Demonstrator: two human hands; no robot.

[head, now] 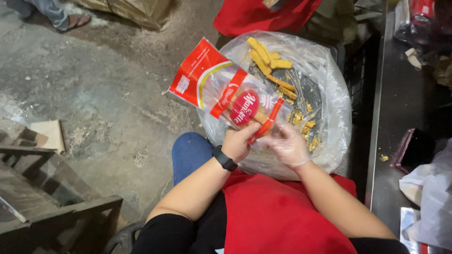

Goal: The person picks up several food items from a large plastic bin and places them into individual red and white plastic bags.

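My left hand [238,142], with a black watch on the wrist, grips the lower edge of a red, white and clear snack bag [216,84] that holds a long golden biscuit stick. My right hand [288,145], in a thin clear glove, touches the same open end of the bag beside the left hand. Both hands hover over a large clear plastic bag [329,84] lining a bin, with several yellow biscuit sticks [269,60] and crumbs inside. I wear a red apron [278,216].
A steel counter [391,141] runs along the right with a white plastic bag [431,188] and a dark pink-edged object [412,148]. Wooden frames [42,193] stand at lower left. Another person's sandalled foot [70,21] is at top left on the concrete floor.
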